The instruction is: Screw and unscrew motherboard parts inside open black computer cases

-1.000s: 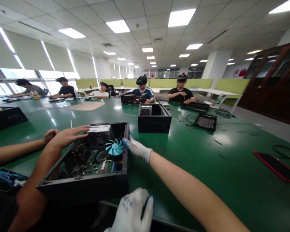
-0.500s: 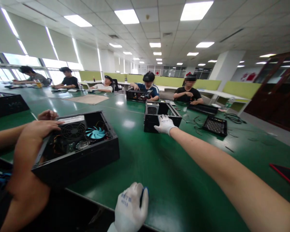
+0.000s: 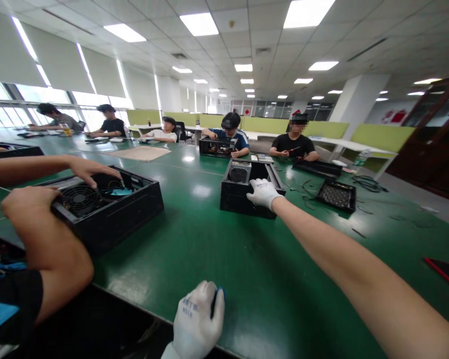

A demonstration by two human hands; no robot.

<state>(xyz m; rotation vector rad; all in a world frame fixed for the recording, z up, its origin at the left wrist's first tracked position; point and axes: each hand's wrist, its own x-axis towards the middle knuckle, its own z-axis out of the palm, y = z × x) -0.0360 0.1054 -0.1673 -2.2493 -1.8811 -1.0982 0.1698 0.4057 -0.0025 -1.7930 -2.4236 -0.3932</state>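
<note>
My right hand (image 3: 265,193), in a white glove, is stretched far forward. Its fingers hook over the near wall of an open black computer case (image 3: 243,198), with a grey power supply (image 3: 241,172) inside at the left. My left hand (image 3: 198,319), also gloved, is low in the middle by the table's near edge. Its fingers are curled down with the thumb beside them; a bit of blue shows near the thumb. The palm is hidden, so I cannot tell if anything is in it.
On my left, a co-worker's bare hands (image 3: 93,169) are at another open computer case (image 3: 127,219) with a fan. Across the green table (image 3: 194,249) sit several people. To the right are a black tray-like part (image 3: 336,195), cables (image 3: 368,183) and a red-edged black object (image 3: 445,274).
The computer case under my right hand has come slightly nearer to me. The co-worker's case has shifted left, and a hand now reaches over its fan. My left hand has barely moved.
</note>
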